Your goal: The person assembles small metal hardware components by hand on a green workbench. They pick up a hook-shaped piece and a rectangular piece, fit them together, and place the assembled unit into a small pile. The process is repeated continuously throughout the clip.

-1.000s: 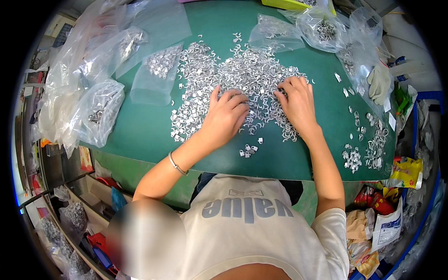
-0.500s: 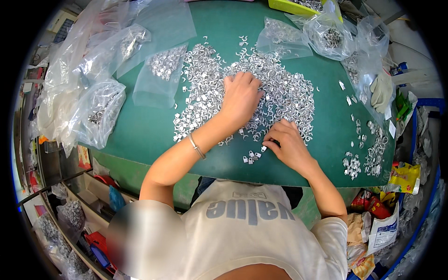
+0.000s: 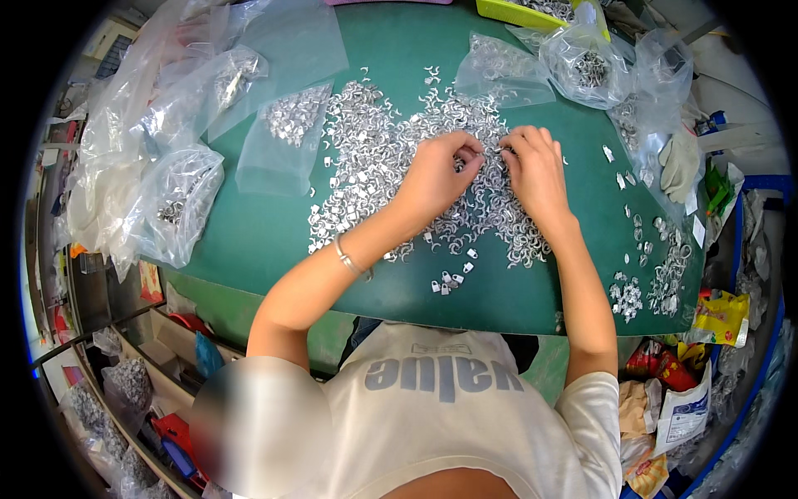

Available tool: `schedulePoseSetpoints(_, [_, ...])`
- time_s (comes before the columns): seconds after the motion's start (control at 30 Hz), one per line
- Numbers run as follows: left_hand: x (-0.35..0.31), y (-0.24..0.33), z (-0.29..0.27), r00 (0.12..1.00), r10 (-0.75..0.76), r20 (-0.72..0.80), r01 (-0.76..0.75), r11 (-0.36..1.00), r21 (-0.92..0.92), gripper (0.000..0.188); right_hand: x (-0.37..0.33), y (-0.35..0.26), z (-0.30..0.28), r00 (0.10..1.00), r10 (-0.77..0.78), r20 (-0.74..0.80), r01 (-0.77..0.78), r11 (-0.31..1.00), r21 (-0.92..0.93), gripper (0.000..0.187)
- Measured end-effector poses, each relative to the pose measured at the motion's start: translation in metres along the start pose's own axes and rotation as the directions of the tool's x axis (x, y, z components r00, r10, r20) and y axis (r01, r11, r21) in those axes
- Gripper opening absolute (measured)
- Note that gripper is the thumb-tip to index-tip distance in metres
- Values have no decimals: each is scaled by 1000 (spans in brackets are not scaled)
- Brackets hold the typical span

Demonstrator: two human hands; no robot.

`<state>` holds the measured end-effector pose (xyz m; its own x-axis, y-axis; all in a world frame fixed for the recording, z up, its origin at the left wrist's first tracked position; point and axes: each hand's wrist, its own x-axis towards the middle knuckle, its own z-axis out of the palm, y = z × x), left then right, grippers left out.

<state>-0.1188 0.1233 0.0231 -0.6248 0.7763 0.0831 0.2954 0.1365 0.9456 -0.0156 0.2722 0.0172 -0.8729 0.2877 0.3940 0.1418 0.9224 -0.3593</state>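
Note:
A wide heap of small silver metal pieces [image 3: 357,187] lies on the green table [image 3: 266,241]; curved, crescent-like ones are on the right, flat padlock-shaped ones on the left. Over the heap's middle, my left hand [image 3: 440,173] has thumb and fingertips pinched together. Close to its right, my right hand [image 3: 536,166] also pinches, its fingertips facing the left hand's. Whatever sits between the fingers is too small to make out. Nearer the front edge, several assembled-looking padlock-shaped pieces [image 3: 447,283] form a little group.
Clear plastic bags [image 3: 183,191] cover the table's left side. A bag of silver pieces [image 3: 291,112] lies behind the heap, and another bag with metal parts [image 3: 590,71] stands back right. Small piles of silver parts [image 3: 665,283] sit at the right edge. A yellow-green basket [image 3: 540,15] is behind.
My right hand has moved away from the small group at the front, up to the heap beside my left hand. My left hand has turned toward it. One more piece shows by the group.

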Motion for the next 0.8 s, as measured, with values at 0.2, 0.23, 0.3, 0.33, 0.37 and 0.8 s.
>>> schedulePoseSetpoints(0.2, [-28,3,22,962,274,-2,-274,959,68,21,-37,-29,-26,805,298,513,-590,306,747,17])
schedulePoseSetpoints(0.23, [-29,6,26,958,283,36,-284,958,26,23,-43,-26,-31,791,313,525,-608,306,733,17])
schedulePoseSetpoints(0.3, [-29,13,32,944,307,117,-301,951,-64,28,-60,-8,-43,760,351,546,-644,304,702,16])
schedulePoseSetpoints(0.33, [-29,19,31,956,276,101,-273,961,-39,32,-71,-4,-51,757,421,499,-641,335,690,16])
schedulePoseSetpoints(0.37, [-25,16,31,948,313,62,-318,938,134,31,-85,1,-59,778,483,402,-611,433,663,15])
schedulePoseSetpoints(0.8, [42,-32,22,927,317,201,-371,704,606,17,-197,69,-149,782,621,51,-598,771,-216,18])
